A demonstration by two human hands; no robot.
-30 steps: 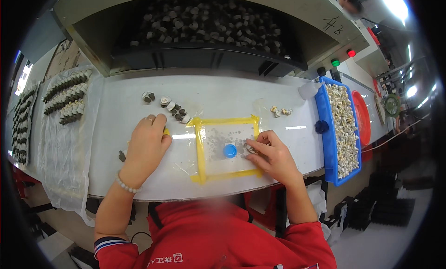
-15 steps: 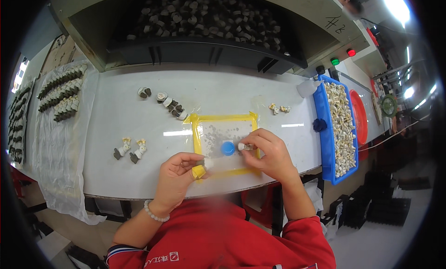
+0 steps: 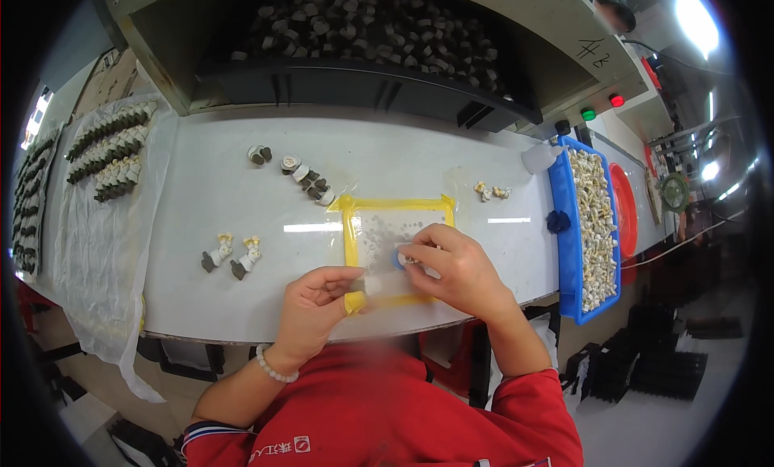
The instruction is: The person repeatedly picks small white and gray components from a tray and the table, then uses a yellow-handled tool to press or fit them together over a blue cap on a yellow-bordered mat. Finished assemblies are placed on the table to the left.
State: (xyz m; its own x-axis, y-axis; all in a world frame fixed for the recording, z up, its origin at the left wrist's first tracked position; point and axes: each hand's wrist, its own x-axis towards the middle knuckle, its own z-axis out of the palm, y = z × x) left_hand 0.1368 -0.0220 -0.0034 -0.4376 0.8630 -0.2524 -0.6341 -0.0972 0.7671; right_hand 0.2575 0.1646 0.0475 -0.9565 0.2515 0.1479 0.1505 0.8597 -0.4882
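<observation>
My left hand [image 3: 313, 307], with yellow tape round its thumb, pinches a small grey-and-white figurine part [image 3: 360, 285] near the table's front edge. In my right hand [image 3: 461, 272] is a small white figurine piece [image 3: 409, 260], mostly covered by the fingers. That piece is at a shallow blue cup [image 3: 397, 258]; whether it touches the contents cannot be seen. Under both hands lies a spotted work patch framed by yellow tape [image 3: 350, 233]. Two figurines with gold-topped heads [image 3: 247, 257] lie to the left. Grey-and-white figurine bodies [image 3: 300, 173] lie beyond the patch.
Two small white-and-gold pieces [image 3: 491, 192] lie right of the patch. A blue bin [image 3: 568, 261] full of similar pieces stands right, beside a white bottle [image 3: 538, 158] and red basin [image 3: 626, 209]. Behind is a dark tray [image 3: 322, 86] of parts. Figurine rows [image 3: 117, 148] stand left.
My right hand has moved left with the white piece, from beside the blue cup to over it. My left hand keeps its grip on the grey-and-white part. The view has shifted slightly.
</observation>
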